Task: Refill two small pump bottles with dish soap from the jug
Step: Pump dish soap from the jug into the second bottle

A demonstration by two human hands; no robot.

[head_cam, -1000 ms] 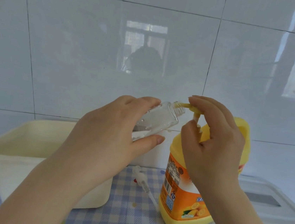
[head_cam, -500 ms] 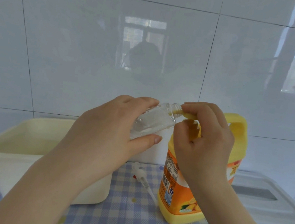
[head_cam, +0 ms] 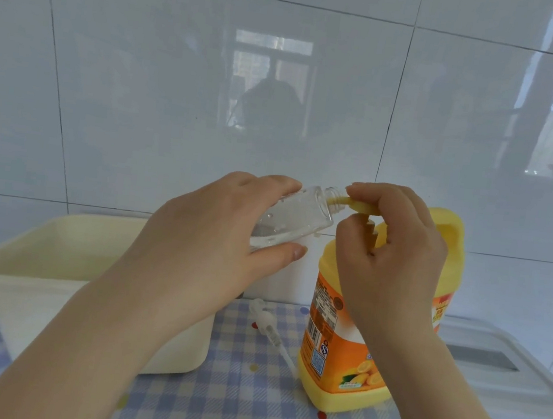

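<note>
A: What is the biggest thing on the checked tablecloth (head_cam: pixel 228 407)?

B: The cream plastic tub (head_cam: pixel 30 271) at the left, in front of the white tiled wall (head_cam: pixel 144 91). At the right lies a pale flat lid (head_cam: pixel 503 380).

A: And the soap jug (head_cam: pixel 335 347)?

B: It stands upright between the tub and the lid, yellow with an orange label. The right hand (head_cam: pixel 390 256) is over its top, fingers curled around the yellow pump head (head_cam: pixel 358 205).

A: Where is the small bottle (head_cam: pixel 287 221)?

B: The left hand (head_cam: pixel 217 237) holds it in the air, tilted almost flat, fingers on top and thumb below. Its open neck is at the yellow spout, which goes a little inside. Clear liquid with bubbles is in it.

A: Anything smaller?

B: A white pump piece (head_cam: pixel 268 325) with its tube lies on the cloth, just beside the jug
</note>
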